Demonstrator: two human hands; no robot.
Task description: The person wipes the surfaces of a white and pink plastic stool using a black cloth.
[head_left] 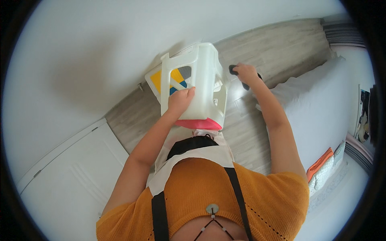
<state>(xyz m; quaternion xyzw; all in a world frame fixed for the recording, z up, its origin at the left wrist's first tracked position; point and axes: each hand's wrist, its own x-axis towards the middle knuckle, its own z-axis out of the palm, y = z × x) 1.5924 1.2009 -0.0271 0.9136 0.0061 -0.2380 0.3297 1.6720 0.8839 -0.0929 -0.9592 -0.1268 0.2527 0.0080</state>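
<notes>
A white plastic stool-like frame with large side openings and a pink panel is in front of me, tilted. My left hand grips one of its bars, the thumb lying along the white plastic. Through an opening, and past the frame's left side, shows a white-rimmed panel patterned in yellow, grey and blue. Over the floor to the right, my right hand is closed around a black object. Parts of it stick out around the fingers; its exact kind cannot be told.
A white wall runs along the far left, with a small metal doorstop near its base. A white panelled door stands at lower left. On the right is a bed with a pale cover and folded cloths. Wood-look flooring lies between.
</notes>
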